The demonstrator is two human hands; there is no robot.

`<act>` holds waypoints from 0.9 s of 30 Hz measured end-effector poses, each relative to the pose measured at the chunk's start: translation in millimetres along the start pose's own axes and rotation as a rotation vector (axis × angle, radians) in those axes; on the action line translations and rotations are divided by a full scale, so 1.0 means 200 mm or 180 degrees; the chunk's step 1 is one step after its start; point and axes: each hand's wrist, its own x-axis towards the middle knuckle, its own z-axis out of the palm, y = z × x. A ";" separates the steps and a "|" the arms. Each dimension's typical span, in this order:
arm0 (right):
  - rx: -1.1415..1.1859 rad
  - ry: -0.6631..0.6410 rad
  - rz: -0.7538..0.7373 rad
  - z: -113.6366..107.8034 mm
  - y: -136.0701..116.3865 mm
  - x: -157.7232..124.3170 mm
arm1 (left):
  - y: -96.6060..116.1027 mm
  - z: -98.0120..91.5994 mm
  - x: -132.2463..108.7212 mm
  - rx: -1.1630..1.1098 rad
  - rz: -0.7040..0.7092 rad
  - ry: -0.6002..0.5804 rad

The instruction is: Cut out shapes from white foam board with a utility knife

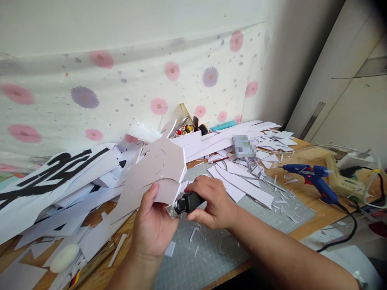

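Observation:
My left hand (pixel 154 225) grips a white foam board cut-out (pixel 157 159) by its lower edge, thumb on its face. The piece has angled corners, a curved cut line near my thumb and a few short slits. In my right hand (pixel 213 201) is a black-handled utility knife (pixel 190 202), fingers wrapped round the handle. Its metal blade points left, at the board's lower right edge beside my left fingers. Whether the blade touches the board I cannot tell. Both hands are above a grey-green cutting mat (pixel 211 257) scattered with thin white offcuts.
A blue glue gun (pixel 317 177) lies at the right, its black cord running to the table edge. Near it is a power strip (pixel 347 177). White board strips (pixel 242 177) cover the mat's far side. Left lie a sheet with black brushstrokes (pixel 57 177) and a white oval object (pixel 64 257).

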 end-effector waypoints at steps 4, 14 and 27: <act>-0.0144 0.0047 -0.0043 0.03 0.01 0.00 | 0.01 0.01 -0.01 0.0099 -0.0162 0.0261; -0.0507 -0.0019 -0.0074 0.08 0.08 -0.04 | 0.00 0.00 0.00 0.0310 -0.0053 0.0005; -0.0064 0.0174 0.0059 0.01 0.03 -0.03 | -0.01 -0.04 0.01 -0.0134 -0.0290 0.0003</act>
